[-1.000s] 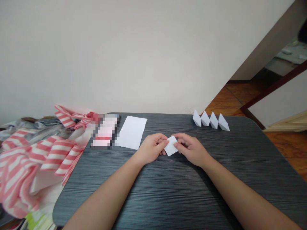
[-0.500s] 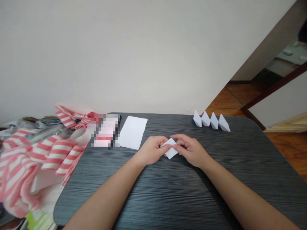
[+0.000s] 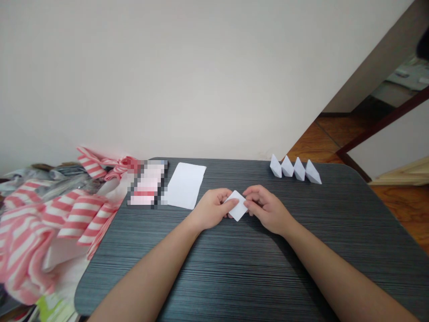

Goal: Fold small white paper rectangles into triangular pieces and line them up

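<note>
While pinched between the left hand (image 3: 212, 208) and the right hand (image 3: 266, 210), a small folded square of white paper (image 3: 237, 206) is turned diamond-wise, low over the middle of a dark grey wood-grain table (image 3: 234, 277). Both hands are closed in a gripping posture: the left thumb lies across the paper's left part, and the right thumb and fingers grip its right part, with the two hands nearly meeting at the paper. To the far left of the hands lies a flat rectangular sheet of white paper (image 3: 185, 185), and just left of that sheet is a pink-and-white item (image 3: 146, 184) too pixelated to identify. Along the far right edge of the table stand four small folded white paper boats (image 3: 299, 170) in a tight row, well apart from the hands. Beyond the left edge of the table, pink-and-white striped fabric (image 3: 73, 214) lies heaped, with grey plastic bags (image 3: 63, 178) behind it. A white wall (image 3: 167, 80) rises behind the table, and a wooden floor (image 3: 402, 210) shows to the right.
</note>
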